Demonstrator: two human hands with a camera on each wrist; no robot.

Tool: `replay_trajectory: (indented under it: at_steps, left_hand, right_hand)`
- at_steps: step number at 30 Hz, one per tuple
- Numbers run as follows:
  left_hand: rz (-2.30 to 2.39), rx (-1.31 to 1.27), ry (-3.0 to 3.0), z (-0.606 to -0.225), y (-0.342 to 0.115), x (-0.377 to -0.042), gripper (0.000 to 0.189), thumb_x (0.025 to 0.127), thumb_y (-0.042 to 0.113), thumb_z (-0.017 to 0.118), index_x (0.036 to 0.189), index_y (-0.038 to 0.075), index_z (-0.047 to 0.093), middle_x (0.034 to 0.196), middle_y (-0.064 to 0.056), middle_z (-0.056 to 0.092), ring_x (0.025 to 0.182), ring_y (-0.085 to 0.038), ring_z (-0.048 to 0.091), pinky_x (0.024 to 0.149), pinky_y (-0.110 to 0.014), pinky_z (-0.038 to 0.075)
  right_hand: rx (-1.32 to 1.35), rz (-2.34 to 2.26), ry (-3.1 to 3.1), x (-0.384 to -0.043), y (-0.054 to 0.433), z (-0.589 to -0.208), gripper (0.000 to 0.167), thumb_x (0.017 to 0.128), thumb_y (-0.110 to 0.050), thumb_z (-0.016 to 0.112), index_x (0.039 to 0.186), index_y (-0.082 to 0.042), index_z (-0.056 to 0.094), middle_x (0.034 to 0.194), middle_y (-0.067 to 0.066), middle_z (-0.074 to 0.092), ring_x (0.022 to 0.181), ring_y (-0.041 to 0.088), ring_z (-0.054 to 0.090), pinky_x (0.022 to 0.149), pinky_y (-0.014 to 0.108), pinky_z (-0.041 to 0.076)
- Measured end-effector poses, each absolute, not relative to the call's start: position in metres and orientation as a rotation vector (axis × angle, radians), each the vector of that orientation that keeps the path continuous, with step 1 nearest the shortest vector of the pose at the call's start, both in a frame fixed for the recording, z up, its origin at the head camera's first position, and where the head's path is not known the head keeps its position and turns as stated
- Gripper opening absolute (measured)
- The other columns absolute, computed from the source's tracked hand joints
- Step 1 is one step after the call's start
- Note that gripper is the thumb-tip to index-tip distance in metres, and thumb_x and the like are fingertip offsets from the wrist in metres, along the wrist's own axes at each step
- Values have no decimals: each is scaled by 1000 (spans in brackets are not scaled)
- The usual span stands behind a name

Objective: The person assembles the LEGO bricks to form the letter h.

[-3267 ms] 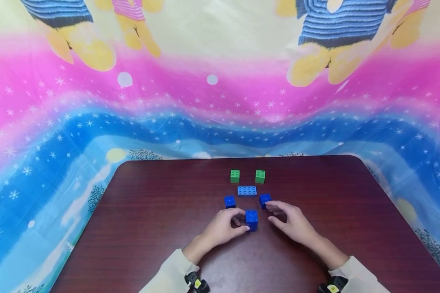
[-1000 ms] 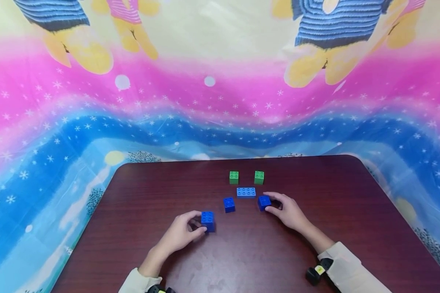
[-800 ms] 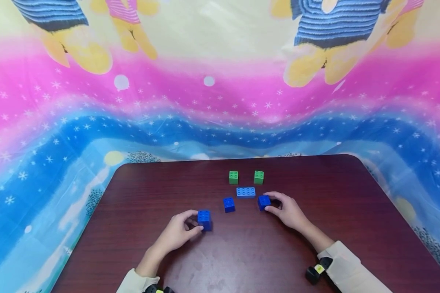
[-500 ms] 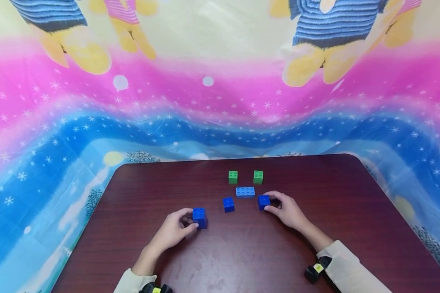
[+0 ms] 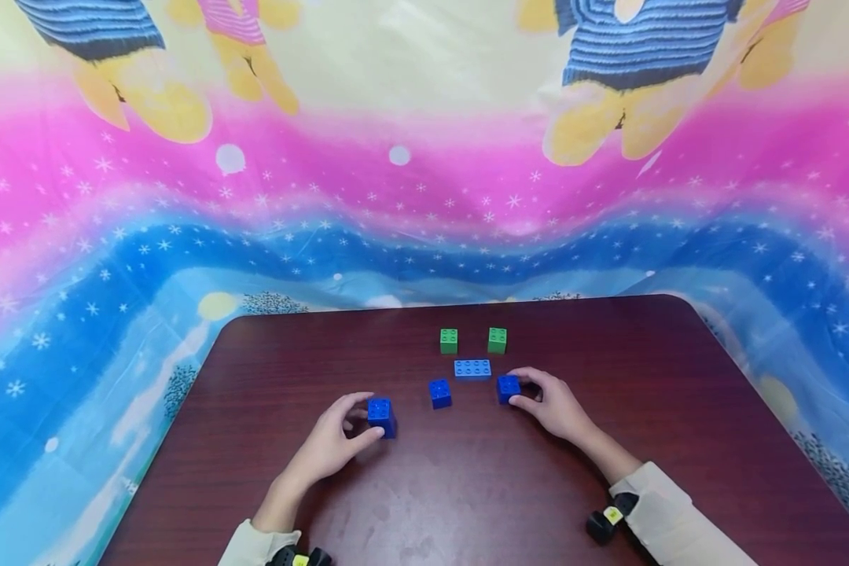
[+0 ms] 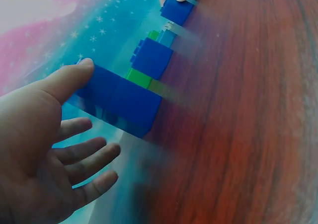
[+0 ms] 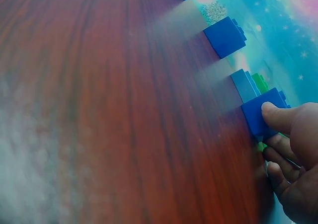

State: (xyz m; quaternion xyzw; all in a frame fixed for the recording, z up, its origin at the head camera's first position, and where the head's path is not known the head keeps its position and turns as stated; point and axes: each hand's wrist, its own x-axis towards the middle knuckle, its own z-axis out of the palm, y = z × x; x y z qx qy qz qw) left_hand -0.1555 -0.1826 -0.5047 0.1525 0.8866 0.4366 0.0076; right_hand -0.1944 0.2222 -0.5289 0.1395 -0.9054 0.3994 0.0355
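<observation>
In the head view, a tall dark blue stack (image 5: 381, 417) of two bricks stands on the table at the left. My left hand (image 5: 332, 440) is around it. The left wrist view shows the thumb against the stack (image 6: 119, 97) and the other fingers spread apart from it. My right hand (image 5: 555, 402) pinches a dark blue toy brick (image 5: 508, 389) between thumb and fingers. In the right wrist view the thumb presses that brick's (image 7: 256, 115) near face; the fingers behind are partly hidden. Another dark blue brick (image 5: 439, 393) sits between the hands, untouched.
Behind the dark blue bricks lies a flat light blue brick (image 5: 472, 369). Two green bricks, one left (image 5: 449, 340) and one right (image 5: 497, 339), stand farther back on the dark wooden table (image 5: 453, 503). A patterned curtain (image 5: 410, 236) hangs beyond the table's far edge.
My left hand has carried the blue stack leftward from the middle, and its fingers have now spread wider. My right hand has closed on the right-hand blue brick, which stays about in place.
</observation>
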Motion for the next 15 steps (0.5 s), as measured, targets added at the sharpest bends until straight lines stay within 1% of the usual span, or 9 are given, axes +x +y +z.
replay_trajectory:
  at_steps: [4,6,11,15]
  left_hand:
    - [1430,505,2806,-501,-181,-153,63,89,24,81,142,3,54,135,-14,59,118,-31,63,94,-51,52]
    - [1440,509,2830,-499,-179,-150,64,89,22,81,143,2,52,139,-17,56,123,-34,59,98,-54,50]
    - [1423,495,2899,-490,-174,-144,66,90,23,80,146,6,50,150,-16,48,138,-34,47,108,-57,42]
    - [1456,537,2912,-481,-166,-138,66,90,24,81,147,9,50,156,-13,42,143,-35,42,110,-59,39]
  right_hand:
    - [438,1220,-2777,-195,222,-530,40,91,-10,78,129,-12,65,117,9,70,89,20,58,68,29,49]
    - [441,1221,-2775,-195,222,-530,40,91,-10,78,129,-12,65,117,9,70,88,20,58,68,29,49]
    - [444,1229,-2776,-195,222,-530,41,91,-10,78,129,-13,65,117,9,70,84,19,56,66,29,49]
    - [444,1224,-2777,-196,223,-530,40,91,-10,77,129,-13,65,117,8,70,86,19,57,67,29,49]
